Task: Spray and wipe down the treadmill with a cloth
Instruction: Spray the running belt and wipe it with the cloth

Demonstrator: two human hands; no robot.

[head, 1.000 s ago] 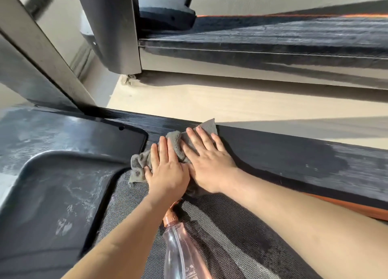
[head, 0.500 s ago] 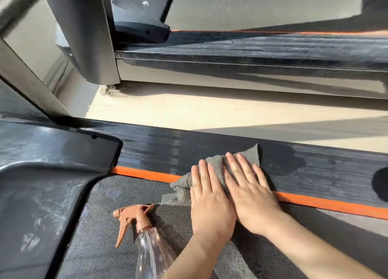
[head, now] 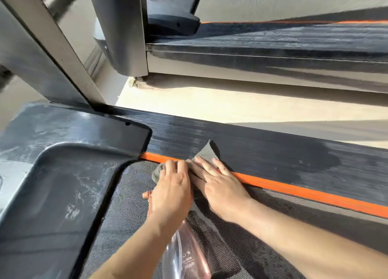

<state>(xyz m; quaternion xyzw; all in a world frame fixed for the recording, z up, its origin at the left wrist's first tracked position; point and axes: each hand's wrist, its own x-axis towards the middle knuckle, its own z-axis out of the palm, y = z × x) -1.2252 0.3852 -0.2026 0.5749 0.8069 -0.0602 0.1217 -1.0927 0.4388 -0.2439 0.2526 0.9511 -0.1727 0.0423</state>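
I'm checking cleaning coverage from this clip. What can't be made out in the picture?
- Head view: cloth mostly covered by the left hand and right hand; only a corner and a fold show.
- Head view: spray bottle nozzle largely hidden by the left hand, base cut off by the bottom edge, label too blurred to read.
- Head view: neighbouring treadmill motion-blurred, cut off by the right edge.

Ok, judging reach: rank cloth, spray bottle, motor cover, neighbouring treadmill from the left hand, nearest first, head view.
1. cloth, under the left hand
2. spray bottle, just behind it
3. motor cover, left
4. neighbouring treadmill, across the floor
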